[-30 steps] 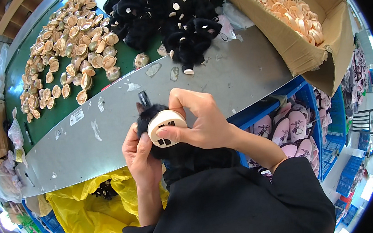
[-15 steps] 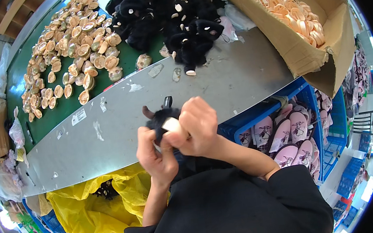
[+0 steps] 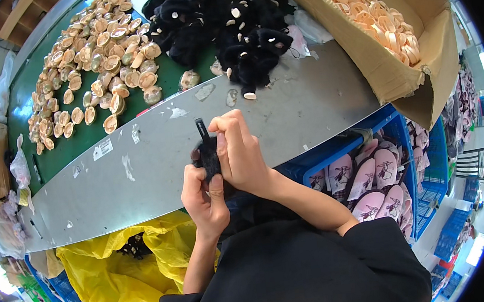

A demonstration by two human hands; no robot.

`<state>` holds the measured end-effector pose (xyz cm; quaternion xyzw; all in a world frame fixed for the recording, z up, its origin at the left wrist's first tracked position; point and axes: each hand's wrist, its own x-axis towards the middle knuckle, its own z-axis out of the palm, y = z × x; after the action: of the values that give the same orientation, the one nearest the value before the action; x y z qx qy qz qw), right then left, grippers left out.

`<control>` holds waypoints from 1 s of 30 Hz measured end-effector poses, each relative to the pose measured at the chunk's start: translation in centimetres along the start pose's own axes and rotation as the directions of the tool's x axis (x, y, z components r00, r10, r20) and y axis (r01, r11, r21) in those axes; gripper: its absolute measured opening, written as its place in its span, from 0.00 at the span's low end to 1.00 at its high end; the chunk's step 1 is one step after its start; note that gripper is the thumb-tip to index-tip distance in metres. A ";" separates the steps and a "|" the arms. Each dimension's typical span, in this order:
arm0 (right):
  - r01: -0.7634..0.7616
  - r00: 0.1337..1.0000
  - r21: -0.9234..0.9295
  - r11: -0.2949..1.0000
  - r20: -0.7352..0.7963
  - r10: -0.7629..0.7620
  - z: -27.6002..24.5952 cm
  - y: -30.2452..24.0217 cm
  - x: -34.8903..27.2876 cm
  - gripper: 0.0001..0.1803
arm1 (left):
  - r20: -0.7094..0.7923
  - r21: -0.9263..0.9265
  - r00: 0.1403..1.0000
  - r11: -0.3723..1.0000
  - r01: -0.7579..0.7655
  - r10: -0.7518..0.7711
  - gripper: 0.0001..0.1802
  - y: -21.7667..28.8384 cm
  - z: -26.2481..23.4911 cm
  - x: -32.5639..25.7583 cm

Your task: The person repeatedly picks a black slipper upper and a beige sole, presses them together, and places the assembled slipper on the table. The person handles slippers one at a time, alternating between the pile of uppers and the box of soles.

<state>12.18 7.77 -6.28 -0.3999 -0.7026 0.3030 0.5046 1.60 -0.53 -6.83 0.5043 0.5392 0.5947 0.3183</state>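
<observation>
In front of my body, over the metal edge of the table, both hands hold a small black furry plush piece. My left hand is closed round its lower end, the thumb pressed against the fur. My right hand pinches its upper right side with bent fingers. A flat black tag or strap with light print sticks up from the top of the piece. At its left edge a brownish ear-like bit partly shows. The underside is hidden by my fingers. Beyond my hands lies a heap of similar black plush pieces with pale oval ends.
Many peach plastic shells cover the green tabletop at left. A cardboard box of peach plastic bands stands at far right. Below it, a blue crate holds pink slippers. A yellow bag hangs open at lower left.
My hands have turned the plush piece upright, and its pale part has gone from sight. The right hand has shifted up, to the upper end. The black tag now points up from the top.
</observation>
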 end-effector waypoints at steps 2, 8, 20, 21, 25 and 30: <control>0.070 0.997 -0.038 0.997 0.044 -0.068 0.2 0.0 0.0 0.12 | -0.009 0.035 0.999 0.998 0.043 -0.043 0.09 0.6 -0.6 0.0; 0.131 0.982 -0.452 0.882 0.179 -0.054 1.1 3.3 6.1 0.17 | -0.394 0.245 0.919 0.960 0.133 -0.026 0.05 2.2 -8.3 -2.0; 0.178 0.726 -0.783 0.596 0.513 0.458 7.1 9.9 16.7 0.25 | -0.831 0.553 0.403 0.483 0.679 0.384 0.15 4.2 -24.7 -17.3; 0.155 0.727 -0.776 0.611 0.508 0.461 6.9 9.9 16.7 0.25 | -0.849 0.529 0.405 0.527 0.665 0.340 0.15 4.2 -24.0 -16.0; -0.123 0.810 -0.551 0.826 0.424 0.404 4.5 9.5 16.4 0.26 | -0.826 0.465 0.522 0.780 0.419 0.212 0.11 4.0 -19.5 -7.5; -0.503 0.832 0.333 0.797 0.436 0.343 0.1 9.6 14.4 0.30 | -0.457 0.289 0.887 0.954 0.078 0.066 0.10 2.4 -13.0 3.0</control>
<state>12.06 24.99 -7.58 -0.3648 -0.5863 0.6253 0.3634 -11.10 -2.42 -2.62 0.3891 0.6846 0.6077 0.1030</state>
